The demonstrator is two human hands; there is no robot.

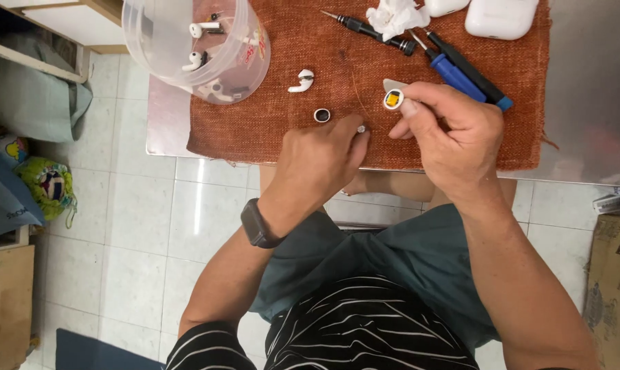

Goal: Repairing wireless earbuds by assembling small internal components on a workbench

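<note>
1. Striped shirt (364, 329) and teal shorts (419, 253) fill the bottom of the frame, closest to the lens; face and feet are out of shot.
2. Left hand (320, 164), smartwatch (258, 225) on the wrist, sits mid-frame at the near edge of the rust-orange cloth (269, 130). Fingers are curled tight, pinching a tiny pale part (361, 129) at the tips. It's too small to say what it is.
3. Right hand (453, 140) is just right of it, thumb and forefinger closed on a small white earbud piece (393, 100) showing a yellow inside. Most of that piece is hidden by the fingers.
4. Just left of the hands: a little dark ring (322, 115) on the cloth, and a loose white earbud (301, 81) above it.
5. Upper left: a clear plastic tub (152, 48) with more earbuds, cut off by the top edge.
6. Top centre-right: a black screwdriver (364, 29), a crumpled tissue (395, 17), a blue-handled tool (457, 75), and a white charging case (501, 17), partly cropped.
</note>
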